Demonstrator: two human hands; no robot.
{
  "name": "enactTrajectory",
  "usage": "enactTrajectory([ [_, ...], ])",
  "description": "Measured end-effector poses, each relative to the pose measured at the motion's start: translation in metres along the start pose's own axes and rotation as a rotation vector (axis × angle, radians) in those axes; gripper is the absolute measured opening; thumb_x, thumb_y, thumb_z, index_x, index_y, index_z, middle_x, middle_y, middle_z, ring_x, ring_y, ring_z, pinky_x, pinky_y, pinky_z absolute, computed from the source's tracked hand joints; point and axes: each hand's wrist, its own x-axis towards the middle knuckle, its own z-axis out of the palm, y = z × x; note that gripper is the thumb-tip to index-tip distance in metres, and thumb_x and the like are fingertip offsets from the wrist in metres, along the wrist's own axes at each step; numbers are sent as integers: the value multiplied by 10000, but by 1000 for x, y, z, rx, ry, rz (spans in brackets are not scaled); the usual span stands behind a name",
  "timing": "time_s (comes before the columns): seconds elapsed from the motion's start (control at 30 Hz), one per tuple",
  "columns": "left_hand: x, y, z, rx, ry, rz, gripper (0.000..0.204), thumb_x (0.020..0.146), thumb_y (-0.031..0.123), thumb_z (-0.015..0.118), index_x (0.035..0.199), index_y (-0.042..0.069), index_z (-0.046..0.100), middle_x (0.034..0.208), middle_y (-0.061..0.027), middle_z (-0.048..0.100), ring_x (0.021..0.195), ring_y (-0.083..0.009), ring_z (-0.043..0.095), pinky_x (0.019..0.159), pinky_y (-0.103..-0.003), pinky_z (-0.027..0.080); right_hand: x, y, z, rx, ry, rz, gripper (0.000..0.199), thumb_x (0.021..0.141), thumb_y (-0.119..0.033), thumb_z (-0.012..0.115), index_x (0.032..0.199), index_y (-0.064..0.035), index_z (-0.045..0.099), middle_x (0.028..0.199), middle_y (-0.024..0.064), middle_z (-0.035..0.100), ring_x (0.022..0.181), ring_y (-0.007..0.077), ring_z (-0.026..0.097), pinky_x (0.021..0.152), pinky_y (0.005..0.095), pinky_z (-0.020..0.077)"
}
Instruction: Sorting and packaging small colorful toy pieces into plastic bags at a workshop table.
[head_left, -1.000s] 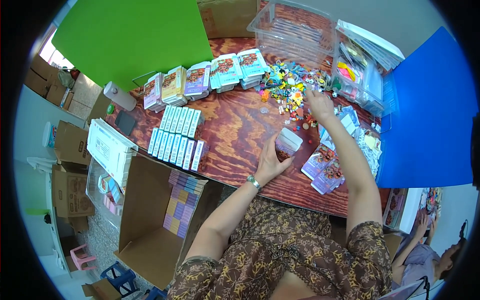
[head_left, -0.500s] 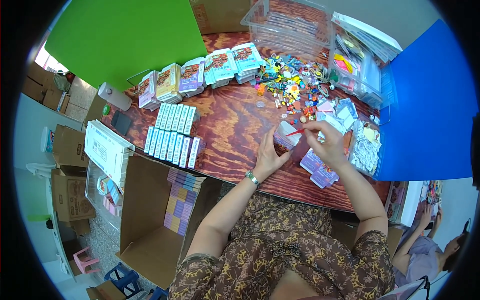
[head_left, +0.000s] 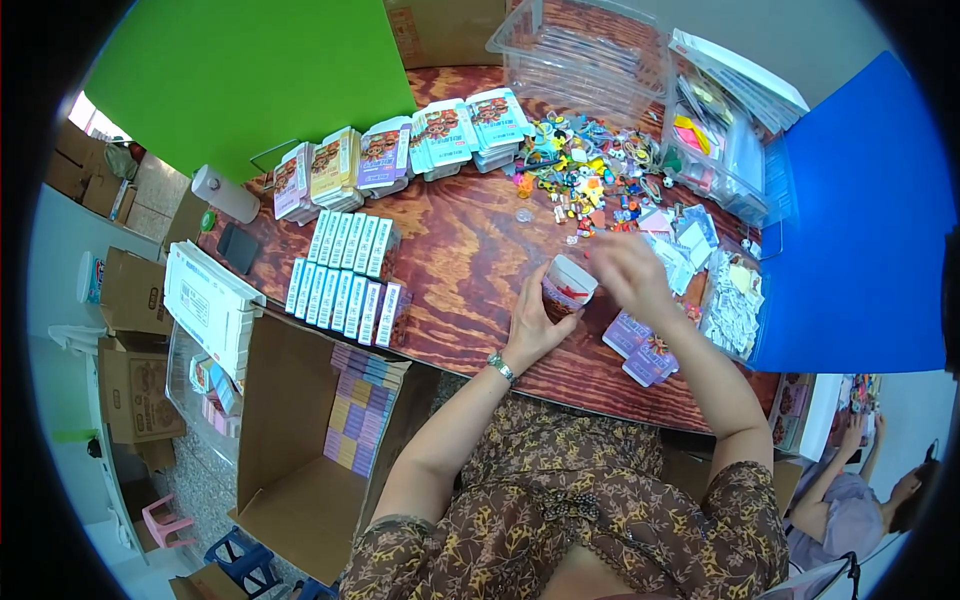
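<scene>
My left hand (head_left: 535,322) grips a small open box (head_left: 566,286) on the wooden table (head_left: 470,270), its white flap raised. My right hand (head_left: 625,275) is blurred just right of the box's open top, fingers bent; whether it holds a small piece is not visible. A heap of small colourful toy pieces (head_left: 585,180) lies beyond the hands. Flat purple cartons (head_left: 645,345) rest under my right forearm.
Two rows of closed boxes (head_left: 345,270) stand at the left, with stacks of printed cartons (head_left: 400,145) behind. Clear plastic bins (head_left: 600,55) sit at the back. An open cardboard box (head_left: 320,430) holds packed boxes beside the table. A green board (head_left: 250,70) and a blue board (head_left: 860,230) flank it. Another person (head_left: 860,490) sits at lower right.
My right hand pulled back from the toy heap to the small box. My left hand closed on the box and stayed there.
</scene>
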Motion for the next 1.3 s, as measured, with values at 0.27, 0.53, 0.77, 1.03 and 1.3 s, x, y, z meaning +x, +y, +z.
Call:
enactTrajectory([
  [0.27, -1, -2, 2, -77, -52, -36, 910, 727, 195, 844, 1460, -5, 344, 1297, -254, 528, 1201, -409, 545, 1021, -457, 459, 62, 56, 78, -325, -309, 363, 236, 878, -194, 692, 1062, -51, 652, 998, 160, 684, 918, 370, 693, 755, 477, 562],
  [0.53, -3, -4, 1, -43, -54, -35, 928, 727, 204, 845, 1467, -9, 327, 1306, -256, 522, 1200, -414, 543, 1029, -469, 453, 54, 84, 97, -455, -408, 287, 230, 887, -165, 667, 1077, -36, 650, 1079, 181, 673, 981, 376, 680, 791, 500, 563],
  [0.77, -3, -2, -1, -54, -25, -24, 888, 729, 196, 850, 1447, 4, 365, 1302, -239, 533, 1197, -410, 544, 1018, -465, 458, 41, 5, -2, 359, -167, 473, 271, 862, -139, 750, 1101, -33, 678, 935, 101, 711, 829, 207, 695, 718, 319, 549],
  [1.03, 4, 6, 13, 37, -2, 59, 846, 706, 174, 861, 1401, -18, 419, 1231, -210, 597, 1122, -357, 619, 959, -421, 507, -6, -22, 8, -269, 42, -209, 313, 777, -169, 805, 1066, -104, 704, 986, 44, 702, 866, 235, 626, 787, 375, 519],
  [1.3, -7, 4, 6, -29, 2, -25, 822, 728, 214, 879, 1376, -42, 442, 1172, -202, 605, 1059, -326, 628, 901, -414, 510, -54, 22, -80, -221, 233, 217, 219, 874, -63, 696, 1091, -76, 727, 1022, 111, 726, 882, 274, 692, 777, 390, 551],
])
